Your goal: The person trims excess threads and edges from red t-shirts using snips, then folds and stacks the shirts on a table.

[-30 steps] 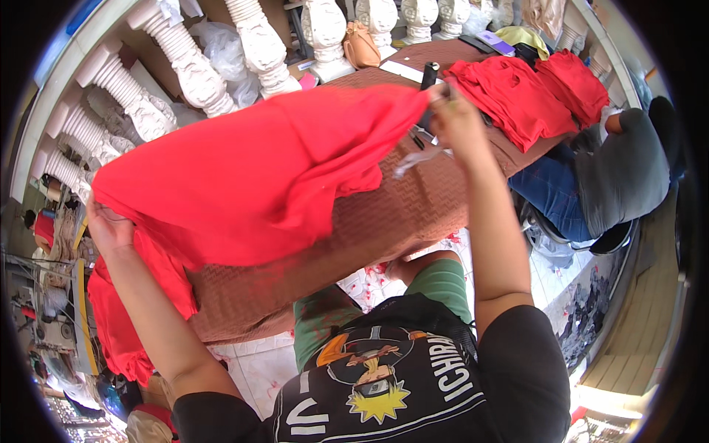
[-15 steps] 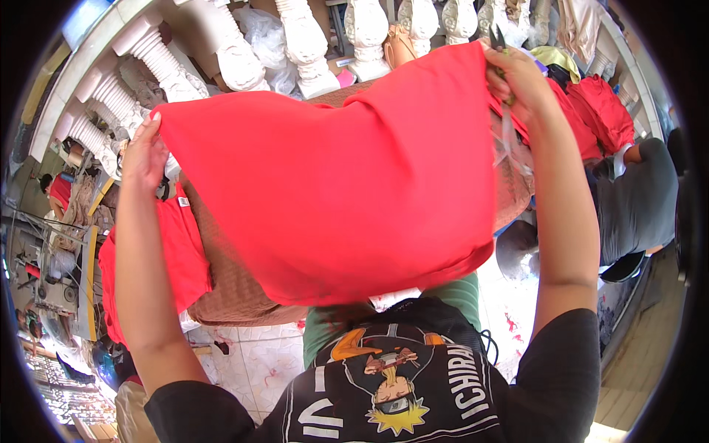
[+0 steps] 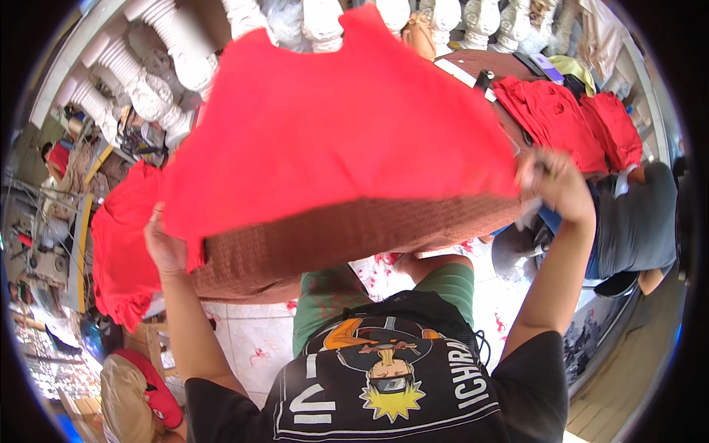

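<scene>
In the head view, the person holds a large bright red piece of cloth [image 3: 340, 140] spread flat over a table covered with a brown woven textured cloth [image 3: 354, 236]. The left hand [image 3: 166, 247] is clenched on the red cloth's lower left corner, at the near left corner of the table, the fingers tucked under the fabric. The right hand [image 3: 557, 188] is clenched on the cloth's lower right corner, just past the near right edge of the table; something pale shows in its fingers, but what it is cannot be told. The red cloth hides most of the tabletop, leaving only a brown strip bare along the near edge.

At the far right end of the table lie two stacks of folded red garments [image 3: 569, 125], side by side. Over the left end of the table hangs a heap of loose red fabric [image 3: 122, 251]. A row of white stone balusters [image 3: 162, 74] runs behind the far edge. To the right, beside the table, sits another person in a grey shirt [image 3: 635, 221].
</scene>
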The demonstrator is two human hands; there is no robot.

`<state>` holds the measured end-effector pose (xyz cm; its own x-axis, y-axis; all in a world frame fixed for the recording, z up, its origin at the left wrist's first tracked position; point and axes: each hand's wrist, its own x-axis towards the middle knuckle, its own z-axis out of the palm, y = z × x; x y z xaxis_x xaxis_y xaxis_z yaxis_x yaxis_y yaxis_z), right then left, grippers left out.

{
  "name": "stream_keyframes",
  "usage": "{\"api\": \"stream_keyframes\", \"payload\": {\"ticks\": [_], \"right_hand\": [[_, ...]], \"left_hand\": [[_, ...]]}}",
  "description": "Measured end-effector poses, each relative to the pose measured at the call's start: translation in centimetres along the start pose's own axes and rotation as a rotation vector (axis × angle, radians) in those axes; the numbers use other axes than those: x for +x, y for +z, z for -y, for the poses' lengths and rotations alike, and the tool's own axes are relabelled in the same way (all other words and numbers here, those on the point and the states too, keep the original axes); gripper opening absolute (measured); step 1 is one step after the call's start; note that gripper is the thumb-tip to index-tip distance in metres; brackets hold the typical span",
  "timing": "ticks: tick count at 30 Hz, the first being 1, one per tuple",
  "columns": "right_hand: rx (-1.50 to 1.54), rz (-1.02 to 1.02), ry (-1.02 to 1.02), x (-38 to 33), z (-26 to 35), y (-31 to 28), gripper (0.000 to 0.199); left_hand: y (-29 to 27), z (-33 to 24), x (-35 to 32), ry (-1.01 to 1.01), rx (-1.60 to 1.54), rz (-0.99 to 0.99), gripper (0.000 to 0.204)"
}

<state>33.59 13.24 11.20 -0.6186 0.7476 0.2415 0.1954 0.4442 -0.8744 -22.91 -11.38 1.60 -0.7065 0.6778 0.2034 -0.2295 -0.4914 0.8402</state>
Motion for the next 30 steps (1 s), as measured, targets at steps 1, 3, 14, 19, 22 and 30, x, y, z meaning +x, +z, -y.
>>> {"api": "stream_keyframes", "payload": {"ticks": [1, 3, 14, 19, 22, 30], "right_hand": [[0.041, 0.208, 0.121, -1.2, 0.3, 1.4, 0.012], [0.117, 0.750, -0.078, -1.7, 2.5, 4.1, 0.016], [0.305, 1.614, -0.865, -1.4, 13.5, 8.0, 0.019], [-0.265, 1.133, -0.715, 0.0, 9.2, 8.0, 0.023], [-0.642, 0.530, 0.015, 3.9, 3.0, 13.3, 0.027], [-0.593, 0.277, 0.241, 2.7, -7.7, 11.0, 0.026]], "left_hand": [[-2.8, 0.5, -1.1, -0.085, 0.080, -0.053, 0.038], [-6.0, 2.0, -3.3, -0.183, 0.259, -0.172, 0.044], [-3.9, 9.5, -3.0, 0.043, 0.668, -0.142, 0.028], [-2.9, 10.5, -2.5, 0.052, 0.745, -0.098, 0.028], [-3.6, 9.1, -4.0, 0.057, 0.894, -0.131, 0.029], [0.5, 8.7, -5.9, 0.367, 1.423, 0.002, 0.030]]}}
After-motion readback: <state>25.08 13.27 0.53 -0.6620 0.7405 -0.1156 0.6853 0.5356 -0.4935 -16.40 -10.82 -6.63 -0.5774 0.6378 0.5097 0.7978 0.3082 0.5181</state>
